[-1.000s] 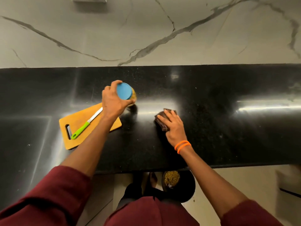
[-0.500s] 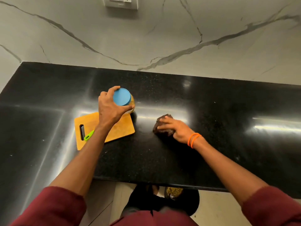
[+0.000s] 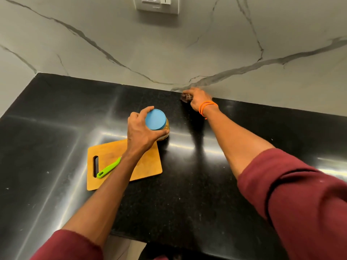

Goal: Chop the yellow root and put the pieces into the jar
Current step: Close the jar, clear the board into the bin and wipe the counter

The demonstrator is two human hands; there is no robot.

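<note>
A jar (image 3: 166, 131) with a blue lid (image 3: 155, 120) and yellow contents stands on the black counter (image 3: 187, 184), just past the far corner of the wooden cutting board (image 3: 142, 166). My left hand (image 3: 139, 131) grips the jar round its top. A green-handled knife (image 3: 109, 167) lies on the board, its blade hidden under my left forearm. My right hand (image 3: 199, 99) reaches to the back of the counter by the wall and holds a dark cloth (image 3: 186, 97), fingers curled over it. No loose yellow root shows on the board.
A marble-patterned wall (image 3: 187, 53) rises behind the counter, with a socket plate (image 3: 157, 4) at the top. The counter's front edge runs near my body at the bottom of the view.
My right hand has slid the dark cloth from the middle of the counter back to the wall. My left hand keeps its grip on the jar. The view has tilted upward.
</note>
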